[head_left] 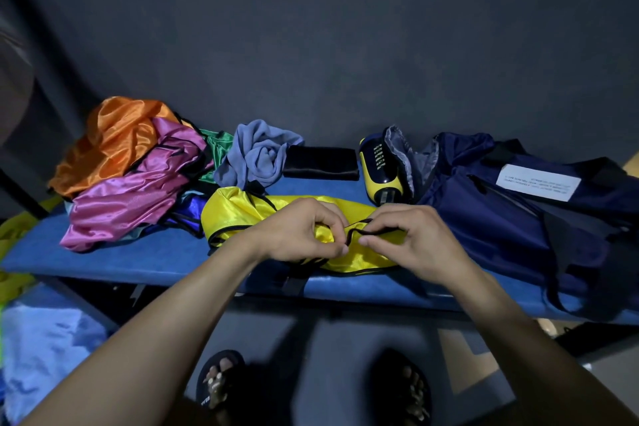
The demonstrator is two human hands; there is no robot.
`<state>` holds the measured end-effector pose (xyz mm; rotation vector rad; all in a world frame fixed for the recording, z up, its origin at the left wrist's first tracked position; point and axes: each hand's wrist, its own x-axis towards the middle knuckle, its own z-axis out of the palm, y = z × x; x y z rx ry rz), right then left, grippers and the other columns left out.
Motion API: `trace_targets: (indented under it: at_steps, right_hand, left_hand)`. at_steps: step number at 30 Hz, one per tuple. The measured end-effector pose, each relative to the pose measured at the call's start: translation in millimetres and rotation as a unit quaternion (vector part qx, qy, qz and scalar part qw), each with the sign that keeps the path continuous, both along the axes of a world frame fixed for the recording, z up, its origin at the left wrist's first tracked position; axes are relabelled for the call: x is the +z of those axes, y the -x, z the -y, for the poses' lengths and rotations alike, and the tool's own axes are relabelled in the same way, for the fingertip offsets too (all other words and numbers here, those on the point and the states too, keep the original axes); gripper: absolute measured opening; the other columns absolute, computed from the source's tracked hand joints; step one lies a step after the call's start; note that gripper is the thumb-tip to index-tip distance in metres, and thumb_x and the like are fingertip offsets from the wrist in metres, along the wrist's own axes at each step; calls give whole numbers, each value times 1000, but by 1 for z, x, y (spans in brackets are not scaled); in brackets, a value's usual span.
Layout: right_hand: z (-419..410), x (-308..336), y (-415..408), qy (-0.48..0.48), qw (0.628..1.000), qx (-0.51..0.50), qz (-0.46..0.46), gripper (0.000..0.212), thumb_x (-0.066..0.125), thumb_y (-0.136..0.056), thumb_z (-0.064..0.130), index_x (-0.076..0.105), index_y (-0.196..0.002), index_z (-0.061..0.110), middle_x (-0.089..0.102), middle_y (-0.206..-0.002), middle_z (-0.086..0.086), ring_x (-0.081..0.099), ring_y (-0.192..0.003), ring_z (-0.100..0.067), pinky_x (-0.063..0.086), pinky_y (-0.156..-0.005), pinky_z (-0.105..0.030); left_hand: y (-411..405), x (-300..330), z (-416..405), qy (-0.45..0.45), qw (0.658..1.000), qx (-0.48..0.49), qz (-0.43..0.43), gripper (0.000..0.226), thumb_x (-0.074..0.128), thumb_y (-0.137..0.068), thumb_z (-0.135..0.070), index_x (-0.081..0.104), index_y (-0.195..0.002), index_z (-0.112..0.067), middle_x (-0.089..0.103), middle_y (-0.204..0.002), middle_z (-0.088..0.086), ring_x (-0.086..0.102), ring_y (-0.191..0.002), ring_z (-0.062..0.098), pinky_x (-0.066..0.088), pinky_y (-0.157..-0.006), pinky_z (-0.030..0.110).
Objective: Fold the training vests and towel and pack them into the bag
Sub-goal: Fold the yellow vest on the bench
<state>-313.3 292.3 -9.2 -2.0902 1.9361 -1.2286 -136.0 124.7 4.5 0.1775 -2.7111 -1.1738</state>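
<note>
Yellow vest (242, 214) bunched at the near edge of the blue desk (145, 259), black trim pinched in the grip of both the left hand (297, 235) and the right hand (411, 239). Heap of orange, pink and green vests (131, 162) far left; grey towel (256, 152) just behind; navy bag (518, 211) open at right, yellow bottle (378, 166) beside it.

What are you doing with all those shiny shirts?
A person is sorting out a yellow vest on a blue bench. The left hand and right hand both pinch its black edge. More vests, orange and pink, lie in a heap on the left, unfolded. The navy bag waits on the right.
</note>
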Motion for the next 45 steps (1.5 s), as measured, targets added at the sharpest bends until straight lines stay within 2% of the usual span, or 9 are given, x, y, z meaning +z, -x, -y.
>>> trace_targets:
  at_steps: [6,10,14,23,28,31,34,39,45]
  right_hand:
    - [-1,7,1,10,999,-10,44,12,84,-81,22,80,-84,11,73,-87,8,70,-83,-12,55,-79,-28]
    - [1,8,-3,13,997,-9,72,11,84,-79,20,80,-86,12,74,-90,7,71,-87,-11,55,-82,-26]
    - [0,9,-2,2,995,-4,100,12,83,-79,11,82,-90,16,75,-94,6,71,-94,-15,54,-88,-26]
    - [-6,10,5,-5,974,11,227,9,81,-82,14,80,-90,10,76,-92,-3,72,-89,-15,53,-85,-23]
    - [-7,11,6,10,964,19,264,10,78,-81,15,78,-84,5,75,-91,-9,70,-84,-14,54,-80,-23]
    - [-5,10,3,13,961,29,275,12,79,-79,12,74,-78,1,72,-87,-12,69,-81,-15,54,-77,-25]
    - [-2,10,1,3,955,51,291,12,79,-80,7,70,-73,4,71,-83,-12,70,-82,-20,54,-75,-32]
    - [-3,12,0,-2,952,40,302,13,80,-78,8,70,-70,12,72,-85,1,66,-84,-13,52,-78,-25]
    - [-4,12,1,12,946,-25,322,8,81,-73,19,75,-76,15,77,-96,3,70,-95,-7,53,-85,-20]
  left_hand:
    - [-1,-1,0,-11,1000,4,-24,6,82,-83,-14,76,-80,-15,69,-101,-2,66,-100,13,51,-93,35]
    - [-1,2,-3,-52,998,7,-19,8,81,-82,-8,75,-77,-12,71,-100,-2,67,-106,15,50,-96,31]
    - [-3,3,-7,-40,999,-10,14,10,79,-80,-4,73,-75,-10,64,-84,-8,62,-85,12,49,-86,34]
    - [-13,5,11,59,996,64,-4,15,72,-80,-35,67,-70,-26,66,-81,-10,63,-78,13,50,-77,38]
    - [-20,9,10,-104,991,25,77,32,74,-91,-13,62,-62,-19,67,-73,-14,68,-101,2,46,-91,31]
    - [-17,6,2,-136,985,4,108,34,71,-91,-1,59,-61,-14,60,-63,-19,59,-77,-10,39,-78,22]
    - [-14,4,-2,-138,984,-9,113,36,70,-91,-5,59,-60,-18,55,-63,-16,53,-68,-4,37,-76,24]
    - [-16,1,3,-132,988,17,79,25,76,-88,-18,67,-64,-18,55,-76,-14,52,-74,6,40,-80,25]
    - [-22,10,10,-150,986,69,-25,25,77,-89,-9,70,-66,-17,53,-89,-10,54,-79,4,41,-80,19]
